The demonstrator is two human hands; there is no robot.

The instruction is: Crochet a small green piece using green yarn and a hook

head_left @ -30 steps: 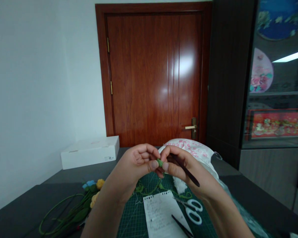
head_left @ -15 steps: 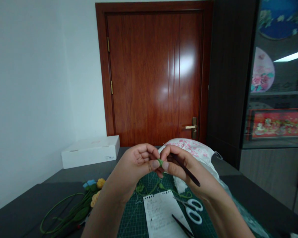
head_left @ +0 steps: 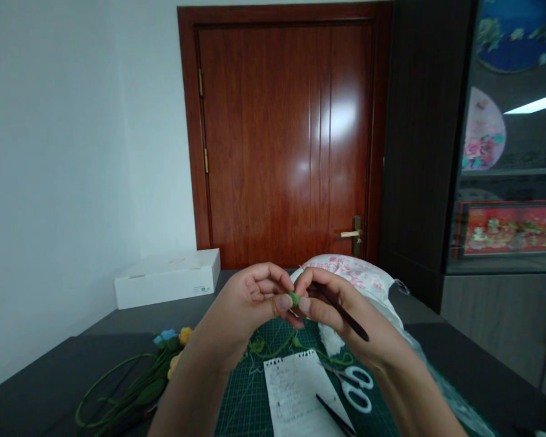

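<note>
Both hands are raised together over the table. My left hand [head_left: 248, 300] pinches a small green crochet piece [head_left: 293, 298] between thumb and fingers. My right hand [head_left: 334, 306] is closed on a dark crochet hook [head_left: 346, 318], whose tip meets the green piece and whose handle slants down to the right. Thin green yarn trails down from the piece toward the green cutting mat [head_left: 250, 394].
On the mat lie a white notepad [head_left: 295, 394], white-handled scissors [head_left: 357, 388] and a dark pen [head_left: 332, 416]. Crochet flowers with green stems [head_left: 141, 382] lie at left. A white box [head_left: 168, 278] and a white printed bag [head_left: 350, 276] sit behind; a wooden door [head_left: 284, 133] beyond.
The hands stay in almost the same place; only the fingers shift slightly on the green piece, and the view drifts a little to the left.
</note>
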